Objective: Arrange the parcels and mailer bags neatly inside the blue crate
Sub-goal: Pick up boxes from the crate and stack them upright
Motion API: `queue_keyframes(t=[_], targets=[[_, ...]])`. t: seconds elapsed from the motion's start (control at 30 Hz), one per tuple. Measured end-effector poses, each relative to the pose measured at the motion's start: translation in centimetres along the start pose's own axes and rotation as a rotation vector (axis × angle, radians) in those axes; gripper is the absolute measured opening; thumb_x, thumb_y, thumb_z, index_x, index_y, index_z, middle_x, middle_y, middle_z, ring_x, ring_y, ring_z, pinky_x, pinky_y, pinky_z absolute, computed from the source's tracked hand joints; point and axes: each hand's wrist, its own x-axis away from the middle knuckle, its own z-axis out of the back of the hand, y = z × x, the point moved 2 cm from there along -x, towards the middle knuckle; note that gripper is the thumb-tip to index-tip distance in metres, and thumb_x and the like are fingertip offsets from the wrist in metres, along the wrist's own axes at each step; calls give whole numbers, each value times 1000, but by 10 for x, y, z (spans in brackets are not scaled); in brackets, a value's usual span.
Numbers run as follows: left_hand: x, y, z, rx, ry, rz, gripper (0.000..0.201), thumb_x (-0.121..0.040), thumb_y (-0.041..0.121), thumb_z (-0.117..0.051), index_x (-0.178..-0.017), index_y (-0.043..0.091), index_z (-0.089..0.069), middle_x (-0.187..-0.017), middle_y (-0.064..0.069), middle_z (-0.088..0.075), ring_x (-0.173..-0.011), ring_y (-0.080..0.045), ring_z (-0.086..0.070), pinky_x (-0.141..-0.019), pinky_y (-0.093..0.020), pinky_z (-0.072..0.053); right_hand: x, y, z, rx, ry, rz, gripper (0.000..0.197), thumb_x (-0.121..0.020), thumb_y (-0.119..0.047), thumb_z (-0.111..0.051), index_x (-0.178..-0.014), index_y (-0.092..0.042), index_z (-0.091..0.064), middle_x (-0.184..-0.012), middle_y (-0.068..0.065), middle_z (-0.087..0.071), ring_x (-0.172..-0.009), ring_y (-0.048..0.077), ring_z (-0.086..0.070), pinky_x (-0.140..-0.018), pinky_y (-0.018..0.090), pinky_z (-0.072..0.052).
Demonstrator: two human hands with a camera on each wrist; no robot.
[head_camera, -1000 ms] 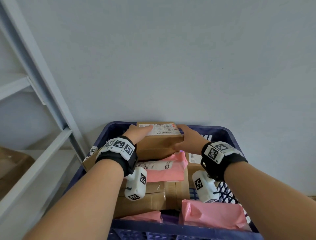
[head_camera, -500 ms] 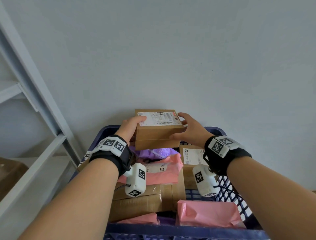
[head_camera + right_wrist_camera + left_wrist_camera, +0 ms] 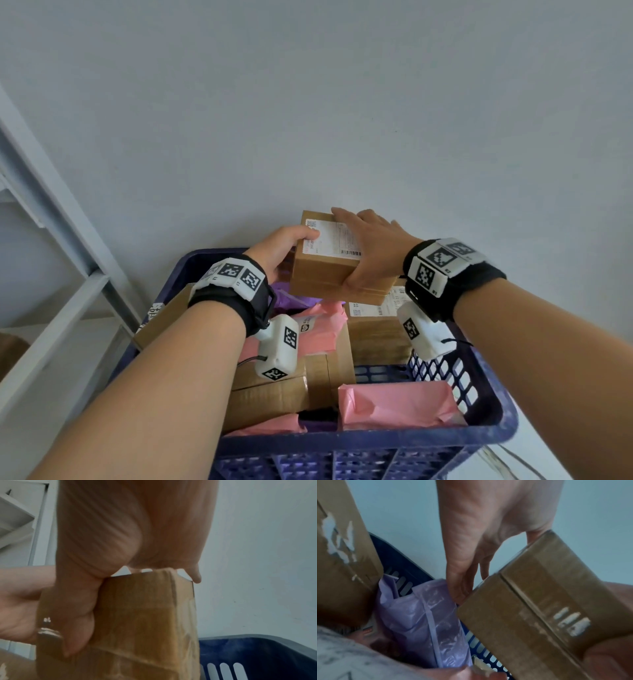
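Both hands hold a small brown cardboard parcel (image 3: 322, 270) with a white label above the far end of the blue crate (image 3: 376, 442). My left hand (image 3: 284, 246) grips its left side, thumb on the label. My right hand (image 3: 366, 240) lies over its top right with the thumb down the front face. The left wrist view shows the parcel (image 3: 539, 615) from below, over a purple mailer bag (image 3: 426, 618). In the right wrist view the right hand's thumb (image 3: 75, 622) presses the parcel's (image 3: 140, 622) side. Pink mailer bags (image 3: 397, 404) and brown boxes (image 3: 274, 394) fill the crate.
A plain grey wall rises right behind the crate. A white metal shelf frame (image 3: 65, 301) stands at the left, with a brown box (image 3: 10, 349) on its lower shelf. A flat cardboard parcel (image 3: 161, 318) leans against the crate's left wall.
The small parcel has risen out of the crate's far end and tilted. My right hand has shifted from its right side onto its top.
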Motion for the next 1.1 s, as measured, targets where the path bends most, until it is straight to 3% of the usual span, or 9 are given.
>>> queue_keyframes(t=[0.1,0.17,0.27,0.37,0.5,0.7,0.93,1.03,1.1], targets=[[-2,13,-7,-371,217,-192,46,-70,26,-75,-110,12,-60,-107,3,-59,-97,-20,-59,-87,-34,-50,4,10,-4,36,-5,-102,127,-51,-52,-83,-148,-38,-3,-137,6,-35,-128,27,-36,-106,49,-33],[10,30,-15,-508,380,-392,29,-71,16,-76,-98,15,-64,-95,4,-60,-86,-14,-57,-74,-25,-45,8,20,-6,-11,-21,-191,125,-51,-52,-84,-148,-37,-6,-135,8,-35,-128,29,-35,-102,50,-38],[24,40,-40,-530,-165,-293,5,-80,11,-73,-81,9,-69,-73,-2,-69,-59,-10,-58,-55,-19,-48,13,33,-6,-97,-24,-268,122,-51,-54,-83,-148,-36,-11,-135,9,-34,-129,29,-33,-99,48,-43],[29,21,-65,-759,-626,7,21,-87,11,-68,-106,1,-69,-92,-11,-75,-77,-15,-72,-72,-23,-59,17,42,-5,-93,-7,-312,121,-52,-55,-83,-148,-36,-12,-136,9,-34,-129,29,-33,-99,48,-43],[13,-20,-103,-1035,-737,191,48,-92,19,-64,-138,11,-50,-131,-19,-59,-124,-27,-56,-103,-40,-48,22,50,-10,-85,-12,-323,121,-52,-55,-83,-148,-35,-13,-136,8,-34,-129,29,-33,-99,47,-42],[4,-62,-140,-1185,-941,408,67,-91,32,-65,-149,21,-33,-151,-10,-39,-137,-26,-41,-114,-44,-36,23,60,-13,-81,-32,-280,117,-53,-55,-83,-147,-35,-17,-134,8,-36,-127,29,-36,-100,47,-41],[-7,-104,-171,-1510,-959,300,104,-32,73,-80,-126,35,-58,-130,5,-60,-114,-23,-61,-102,-44,-47,20,67,-26,-107,-83,-251,116,-53,-56,-82,-147,-37,-16,-136,6,-36,-129,28,-35,-100,47,-41],[-10,-100,-164,-1500,-825,187,87,-41,60,-85,-118,24,-66,-108,3,-64,-92,-17,-59,-90,-32,-48,18,69,-31,-141,-104,-263,117,-51,-59,-81,-146,-39,-15,-137,5,-35,-132,29,-32,-102,51,-40],[-8,-100,-157,-1462,-894,332,90,-38,48,-86,-120,17,-65,-99,-7,-68,-84,-21,-57,-87,-36,-51,17,70,-32,-149,-117,-267,117,-52,-59,-81,-146,-39,-15,-135,5,-36,-131,29,-32,-101,52,-41]])
